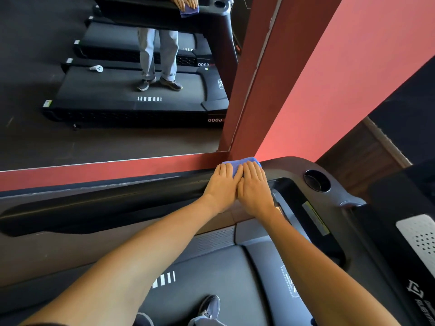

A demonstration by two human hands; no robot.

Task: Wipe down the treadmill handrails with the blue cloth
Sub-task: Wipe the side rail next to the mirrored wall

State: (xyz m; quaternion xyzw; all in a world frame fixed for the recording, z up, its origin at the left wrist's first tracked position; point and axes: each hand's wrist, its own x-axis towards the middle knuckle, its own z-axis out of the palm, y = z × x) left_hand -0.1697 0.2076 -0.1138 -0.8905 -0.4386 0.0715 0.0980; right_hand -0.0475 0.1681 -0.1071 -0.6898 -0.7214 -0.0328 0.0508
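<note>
Blue cloth point(237, 164) lies on the left handrail point(106, 201) near the console corner. Left hand point(222, 187) and right hand point(255, 187) press it flat, palms open, neither clasping. Soft, light, likely bunches; best pinned under spread fingers.

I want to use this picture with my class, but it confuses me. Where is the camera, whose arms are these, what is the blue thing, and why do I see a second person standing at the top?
The camera sits on the person's head, looking down, so the arms are the wearer's own. Both the left hand and the right hand lie flat, side by side, pressing a blue cloth onto the black treadmill handrail. Below is the treadmill belt with the wearer's shoe. The "second person" is a reflection of the same person in a wall mirror.
</note>
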